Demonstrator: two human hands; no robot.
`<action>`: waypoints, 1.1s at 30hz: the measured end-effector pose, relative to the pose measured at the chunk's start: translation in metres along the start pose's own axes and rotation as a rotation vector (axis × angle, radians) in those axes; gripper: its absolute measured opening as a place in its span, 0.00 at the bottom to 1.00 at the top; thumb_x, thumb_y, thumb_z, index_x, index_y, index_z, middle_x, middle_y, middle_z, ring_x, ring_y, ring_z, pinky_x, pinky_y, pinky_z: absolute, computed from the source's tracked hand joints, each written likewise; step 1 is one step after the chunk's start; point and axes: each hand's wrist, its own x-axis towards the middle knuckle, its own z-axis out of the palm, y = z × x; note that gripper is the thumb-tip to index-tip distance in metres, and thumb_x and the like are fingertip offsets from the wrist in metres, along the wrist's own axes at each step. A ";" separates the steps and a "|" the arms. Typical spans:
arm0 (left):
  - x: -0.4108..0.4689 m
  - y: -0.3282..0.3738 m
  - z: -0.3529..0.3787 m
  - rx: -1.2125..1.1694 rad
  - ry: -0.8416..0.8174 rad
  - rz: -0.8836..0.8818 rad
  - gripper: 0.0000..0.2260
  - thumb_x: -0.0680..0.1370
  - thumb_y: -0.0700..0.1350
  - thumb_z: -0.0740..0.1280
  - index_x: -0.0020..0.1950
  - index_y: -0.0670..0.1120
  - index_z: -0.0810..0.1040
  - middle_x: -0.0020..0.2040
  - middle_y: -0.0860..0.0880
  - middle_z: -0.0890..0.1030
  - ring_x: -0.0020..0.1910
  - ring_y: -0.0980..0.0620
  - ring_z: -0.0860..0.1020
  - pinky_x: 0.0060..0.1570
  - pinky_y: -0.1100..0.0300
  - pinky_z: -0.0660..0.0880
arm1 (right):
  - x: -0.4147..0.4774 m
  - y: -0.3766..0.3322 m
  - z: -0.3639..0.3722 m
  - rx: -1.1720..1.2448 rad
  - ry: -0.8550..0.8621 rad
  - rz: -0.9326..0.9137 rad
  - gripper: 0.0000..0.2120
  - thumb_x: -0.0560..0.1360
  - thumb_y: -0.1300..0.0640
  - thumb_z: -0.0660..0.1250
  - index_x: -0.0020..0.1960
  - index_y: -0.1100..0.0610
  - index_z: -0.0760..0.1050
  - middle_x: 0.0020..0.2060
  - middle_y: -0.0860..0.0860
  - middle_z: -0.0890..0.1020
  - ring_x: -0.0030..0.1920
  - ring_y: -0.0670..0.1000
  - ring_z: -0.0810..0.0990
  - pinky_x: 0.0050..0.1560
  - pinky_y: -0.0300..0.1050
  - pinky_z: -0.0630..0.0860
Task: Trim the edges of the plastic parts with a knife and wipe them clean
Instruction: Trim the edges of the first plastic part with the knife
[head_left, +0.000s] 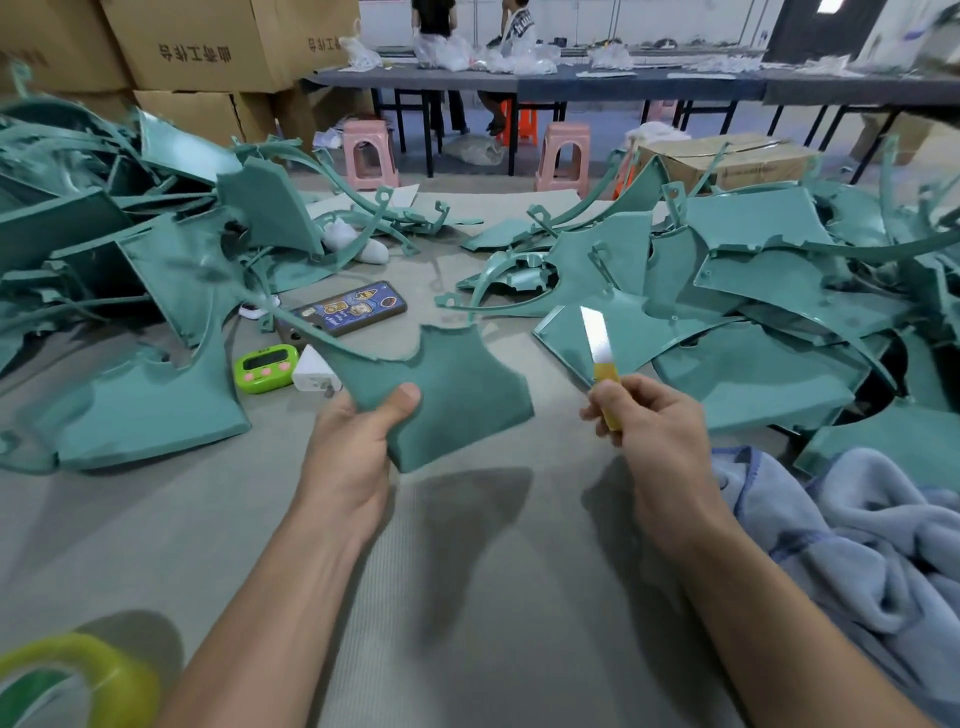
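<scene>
The heaps (753, 312) of parts flank the mat (467, 597) on both sides, probably so each stays within reach. The cloth (857, 545) lies bunched beside my right forearm, ready for wiping. My left hand (358, 447) grasps one part (457, 395) at its near-left corner, thumb on top, lifted so its edges stay free. My right hand (654, 431) grips the knife (597, 343), blade upward, just right of the part, not touching it.

One head-worn wide-angle view looks forward and down, close over the grey work surface (467, 597)
</scene>
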 end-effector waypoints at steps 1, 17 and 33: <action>0.001 0.002 -0.002 -0.025 0.008 0.030 0.13 0.76 0.28 0.65 0.57 0.40 0.82 0.53 0.43 0.86 0.49 0.47 0.86 0.50 0.55 0.82 | 0.000 -0.001 -0.003 -0.010 -0.009 -0.009 0.10 0.79 0.61 0.69 0.39 0.57 0.82 0.30 0.55 0.82 0.30 0.45 0.75 0.32 0.35 0.72; -0.002 -0.002 -0.002 -0.072 -0.006 0.147 0.27 0.69 0.20 0.56 0.30 0.49 0.83 0.34 0.53 0.81 0.39 0.54 0.81 0.43 0.62 0.78 | -0.005 0.002 0.007 -0.184 -0.247 0.162 0.14 0.77 0.60 0.69 0.32 0.57 0.79 0.21 0.54 0.72 0.22 0.49 0.62 0.23 0.37 0.58; 0.005 0.002 -0.007 -0.220 0.082 0.090 0.23 0.69 0.20 0.54 0.50 0.41 0.80 0.49 0.43 0.82 0.49 0.46 0.82 0.52 0.55 0.79 | -0.012 -0.001 0.010 -0.094 -0.362 0.167 0.15 0.81 0.62 0.65 0.35 0.59 0.77 0.23 0.57 0.72 0.19 0.48 0.62 0.21 0.37 0.57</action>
